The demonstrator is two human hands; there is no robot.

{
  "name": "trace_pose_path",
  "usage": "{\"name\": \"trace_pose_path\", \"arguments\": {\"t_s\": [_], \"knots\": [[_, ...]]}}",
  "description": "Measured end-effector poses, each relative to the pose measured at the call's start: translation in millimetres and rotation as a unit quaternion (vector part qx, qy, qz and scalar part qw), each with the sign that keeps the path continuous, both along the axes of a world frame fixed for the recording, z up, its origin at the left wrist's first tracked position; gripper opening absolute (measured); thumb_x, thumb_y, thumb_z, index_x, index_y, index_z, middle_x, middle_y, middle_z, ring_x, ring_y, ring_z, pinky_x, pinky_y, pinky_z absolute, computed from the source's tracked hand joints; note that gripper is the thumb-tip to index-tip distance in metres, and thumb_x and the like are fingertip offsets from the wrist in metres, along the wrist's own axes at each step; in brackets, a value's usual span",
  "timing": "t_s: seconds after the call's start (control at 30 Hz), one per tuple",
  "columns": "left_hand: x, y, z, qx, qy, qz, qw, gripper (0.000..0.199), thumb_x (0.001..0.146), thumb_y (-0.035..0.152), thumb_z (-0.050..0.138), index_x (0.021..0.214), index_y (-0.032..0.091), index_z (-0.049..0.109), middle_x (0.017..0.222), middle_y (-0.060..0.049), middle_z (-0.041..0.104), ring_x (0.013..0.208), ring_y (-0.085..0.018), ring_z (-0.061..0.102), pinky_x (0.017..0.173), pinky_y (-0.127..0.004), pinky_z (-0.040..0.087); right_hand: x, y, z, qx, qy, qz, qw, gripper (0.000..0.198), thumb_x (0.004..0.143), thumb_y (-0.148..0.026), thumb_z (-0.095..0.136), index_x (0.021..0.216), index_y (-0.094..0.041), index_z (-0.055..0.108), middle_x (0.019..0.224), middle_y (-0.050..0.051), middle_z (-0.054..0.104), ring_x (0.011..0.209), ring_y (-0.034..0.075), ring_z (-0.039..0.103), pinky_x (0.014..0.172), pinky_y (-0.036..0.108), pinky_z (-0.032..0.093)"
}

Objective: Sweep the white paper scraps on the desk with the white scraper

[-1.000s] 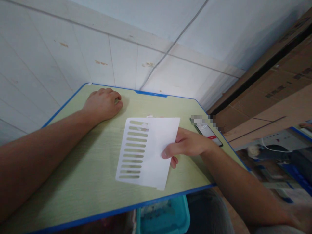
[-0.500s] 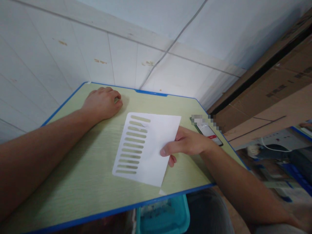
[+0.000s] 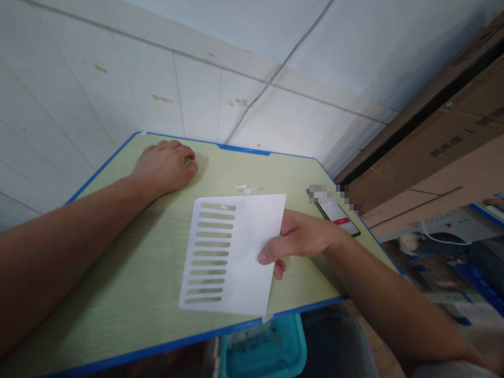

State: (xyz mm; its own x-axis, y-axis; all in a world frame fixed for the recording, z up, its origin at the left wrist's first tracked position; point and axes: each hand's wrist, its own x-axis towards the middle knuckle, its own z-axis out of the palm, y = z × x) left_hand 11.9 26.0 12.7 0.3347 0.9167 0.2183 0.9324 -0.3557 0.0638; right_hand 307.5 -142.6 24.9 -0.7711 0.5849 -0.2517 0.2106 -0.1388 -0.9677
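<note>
My right hand (image 3: 301, 239) grips a flat white scraper (image 3: 252, 252) by its right edge, thumb on top and fingers underneath. A row of long slots runs down the scraper's left side, with the green table showing through. Just past its far edge lie a few small pale and pinkish scraps (image 3: 248, 189); a bit more shows at the top slot. My left hand (image 3: 167, 164) rests on the table toward the back left, fingers curled in with nothing visible in them. A piece of clear tape (image 3: 268, 318) sits at the front edge, near the scraper's lower corner.
The pale green table (image 3: 129, 294) has a blue rim and meets a white panelled wall (image 3: 197, 100). A phone (image 3: 334, 212) lies at the right. Cardboard boxes (image 3: 441, 142) stand beyond it. Below the front edge is a teal container (image 3: 268, 352). A grey cable (image 3: 275, 73) hangs down the wall.
My right hand has drawn the scraper toward me and slightly left, turning it a little. The scraps, earlier partly seen through its slots, now lie uncovered beyond it. My left hand has stayed put.
</note>
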Motion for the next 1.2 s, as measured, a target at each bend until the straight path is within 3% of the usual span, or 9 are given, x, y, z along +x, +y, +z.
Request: {"name": "trace_pose_path", "arguments": {"t_s": [0.53, 0.63, 0.73, 0.8, 1.03, 1.2], "knots": [[-1, 1, -1.7, 0.006, 0.003, -0.001, 1.0, 0.062, 0.113, 0.038, 0.043, 0.149, 0.009, 0.084, 0.164, -0.028, 0.076, 0.155, -0.044, 0.067, 0.133, -0.063, 0.052, 2, -1, 3, 0.007, 0.009, -0.002, 1.0, 0.03, 0.096, -0.041, 0.098, 0.093, -0.017, 0.08, 0.076, 0.001, 0.08, 0.058, 0.015, 0.074, 0.054, 0.023, 0.064], [-2, 0, -1.0, 0.001, 0.0, -0.007, 1.0, 0.065, 0.114, 0.042, 0.041, 0.15, 0.008, 0.083, 0.162, -0.029, 0.076, 0.153, -0.044, 0.068, 0.131, -0.062, 0.053, 2, 1, 7, 0.092, 0.034, -0.118, 0.988, 0.036, 0.101, -0.049, 0.095, 0.086, -0.019, 0.081, 0.072, 0.003, 0.08, 0.059, 0.018, 0.073, 0.06, 0.029, 0.068], [-3, 1, -2.2, 0.001, 0.004, -0.012, 1.0, 0.065, 0.114, 0.042, 0.041, 0.149, 0.009, 0.084, 0.162, -0.029, 0.077, 0.154, -0.044, 0.069, 0.13, -0.06, 0.053, 0, 6, 7, 0.223, 0.028, -0.288, 0.931, 0.041, 0.104, -0.053, 0.091, 0.081, -0.021, 0.082, 0.075, 0.008, 0.084, 0.066, 0.022, 0.077, 0.071, 0.037, 0.073], [-5, 4, -5.1, 0.007, 0.002, -0.007, 1.0, 0.063, 0.113, 0.042, 0.042, 0.148, 0.013, 0.085, 0.162, -0.026, 0.078, 0.155, -0.043, 0.069, 0.13, -0.058, 0.053, -1, 9, 4, 0.279, 0.009, -0.354, 0.892, 0.04, 0.103, -0.052, 0.091, 0.079, -0.021, 0.082, 0.077, 0.01, 0.086, 0.067, 0.023, 0.078, 0.074, 0.04, 0.073], [-11, 12, -14.1, 0.008, -0.028, 0.002, 1.0, 0.064, 0.106, 0.051, 0.052, 0.152, 0.021, 0.086, 0.163, -0.021, 0.079, 0.158, -0.043, 0.067, 0.132, -0.054, 0.049, -7, 12, -7, 0.312, -0.044, -0.396, 0.862, 0.039, 0.1, -0.055, 0.09, 0.08, -0.023, 0.08, 0.081, 0.011, 0.089, 0.073, 0.026, 0.081, 0.075, 0.041, 0.074], [-10, 10, -13.2, 0.016, -0.021, -0.001, 1.0, 0.067, 0.109, 0.05, 0.043, 0.149, 0.02, 0.086, 0.161, -0.021, 0.08, 0.156, -0.042, 0.068, 0.13, -0.055, 0.05, -13, 14, -11, 0.31, -0.059, -0.369, 0.874, 0.039, 0.105, -0.059, 0.085, 0.085, -0.026, 0.079, 0.087, 0.011, 0.09, 0.076, 0.026, 0.081, 0.074, 0.04, 0.072]]}}
